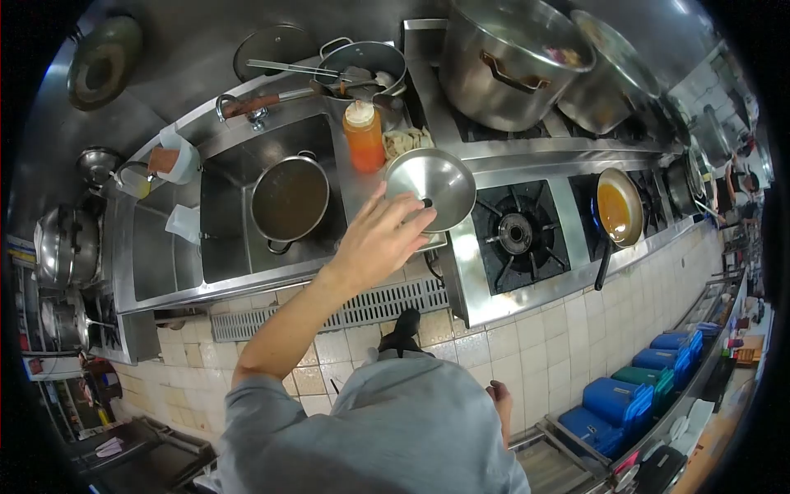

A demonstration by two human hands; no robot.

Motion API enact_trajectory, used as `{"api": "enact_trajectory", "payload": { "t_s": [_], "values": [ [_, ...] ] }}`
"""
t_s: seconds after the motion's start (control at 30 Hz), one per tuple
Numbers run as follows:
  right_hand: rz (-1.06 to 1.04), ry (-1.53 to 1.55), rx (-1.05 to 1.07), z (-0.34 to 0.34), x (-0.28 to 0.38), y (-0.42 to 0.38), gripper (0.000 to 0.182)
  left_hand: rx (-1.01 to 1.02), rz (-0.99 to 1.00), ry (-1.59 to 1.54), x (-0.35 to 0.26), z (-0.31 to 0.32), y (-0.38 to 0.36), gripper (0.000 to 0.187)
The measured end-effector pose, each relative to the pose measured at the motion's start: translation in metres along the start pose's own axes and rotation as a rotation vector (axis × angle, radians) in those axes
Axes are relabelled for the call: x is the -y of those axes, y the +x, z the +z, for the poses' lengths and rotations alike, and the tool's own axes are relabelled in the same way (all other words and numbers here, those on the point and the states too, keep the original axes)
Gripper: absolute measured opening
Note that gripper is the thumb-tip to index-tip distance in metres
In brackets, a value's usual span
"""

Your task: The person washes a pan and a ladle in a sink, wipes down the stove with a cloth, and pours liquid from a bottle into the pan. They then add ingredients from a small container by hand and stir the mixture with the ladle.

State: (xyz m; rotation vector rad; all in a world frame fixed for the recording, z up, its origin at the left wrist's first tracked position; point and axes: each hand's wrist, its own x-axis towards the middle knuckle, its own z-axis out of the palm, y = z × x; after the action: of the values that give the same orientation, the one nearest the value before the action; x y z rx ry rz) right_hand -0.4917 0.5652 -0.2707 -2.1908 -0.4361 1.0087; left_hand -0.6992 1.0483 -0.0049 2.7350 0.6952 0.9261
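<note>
My left hand [383, 239] reaches over the counter between sink and stove, its fingers on the black knob of a round steel lid [448, 185]. Just behind the lid stand an orange squeeze bottle [364, 140] with a white top and a crumpled cloth [406, 142]. My right hand [499, 399] hangs low beside my body, partly hidden by my shirt; its fingers are curled, and I cannot make out whether anything is in them.
A pot of brown liquid [290, 202] sits in the sink [222, 239]. On the stove [485, 309], a frying pan [619, 210] with orange liquid has its handle over the front edge. Two large pots [514, 74] stand behind. Blue bins [613, 401] are at lower right.
</note>
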Motion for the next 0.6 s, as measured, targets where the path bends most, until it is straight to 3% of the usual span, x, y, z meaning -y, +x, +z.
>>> {"api": "enact_trajectory", "payload": {
  "t_s": [0.07, 0.13, 0.2, 0.27, 0.33, 0.37, 0.43, 0.47, 0.53, 0.6],
  "values": [
    [-0.023, 0.015, -0.005, 0.008, -0.003, 0.008, 0.03, 0.0, 0.02, -0.02, 0.004, -0.013, 0.004, 0.042],
    [-0.047, 0.033, -0.023, 0.01, -0.003, 0.014, 0.031, -0.224, 0.202, -0.007, 0.022, -0.034, 0.011, 0.041],
    [-0.043, -0.023, -0.044, 0.013, 0.006, 0.014, 0.032, -0.295, 0.122, 0.284, 0.071, -0.068, 0.028, 0.038],
    [-0.038, 0.028, -0.057, 0.016, -0.001, 0.014, 0.031, -0.351, -0.078, 0.463, 0.137, -0.099, 0.048, 0.035],
    [-0.03, 0.076, -0.072, 0.019, -0.006, 0.009, 0.03, -0.248, -0.109, 0.776, 0.216, -0.115, 0.05, 0.044],
    [-0.017, -0.029, -0.068, 0.018, -0.006, 0.005, 0.029, -0.251, -0.102, 0.774, 0.242, -0.121, 0.043, 0.044],
    [-0.007, -0.13, -0.068, 0.018, -0.005, 0.0, 0.028, 0.195, -0.313, 0.91, 0.276, -0.127, 0.039, 0.04],
    [-0.013, -0.146, -0.066, 0.018, -0.006, -0.004, 0.026, 0.191, -0.31, 0.909, 0.281, -0.127, 0.045, 0.04],
    [-0.021, -0.163, -0.065, 0.018, -0.006, -0.005, 0.025, 0.478, -0.602, 0.835, 0.288, -0.127, 0.056, 0.036],
    [0.04, -0.164, -0.033, 0.016, 0.01, -0.01, 0.025, 0.394, -0.504, 0.875, 0.291, -0.128, 0.057, 0.035]
  ]
}}
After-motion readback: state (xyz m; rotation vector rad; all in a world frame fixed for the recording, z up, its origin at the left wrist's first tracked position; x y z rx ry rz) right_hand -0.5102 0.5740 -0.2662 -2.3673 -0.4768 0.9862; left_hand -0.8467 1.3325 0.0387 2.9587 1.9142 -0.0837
